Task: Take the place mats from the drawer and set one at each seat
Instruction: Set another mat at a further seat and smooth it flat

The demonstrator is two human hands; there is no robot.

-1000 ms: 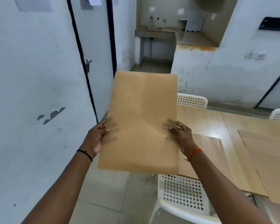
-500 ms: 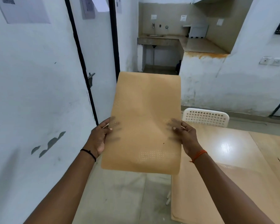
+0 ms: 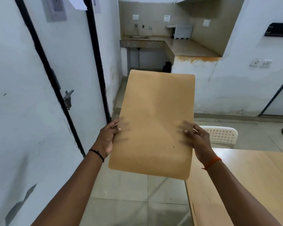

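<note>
My left hand (image 3: 107,138) and right hand (image 3: 198,138) each pinch a long edge of the place mat (image 3: 153,121), thumbs on top, fingers showing dimly through from beneath. The mat hangs in mid-air at frame centre, above the floor. It looks thin, light and slightly translucent, bending a little: best held at both side edges, as here. The wooden counter (image 3: 252,176) lies at lower right, a white chair (image 3: 219,134) at its far end.
</note>
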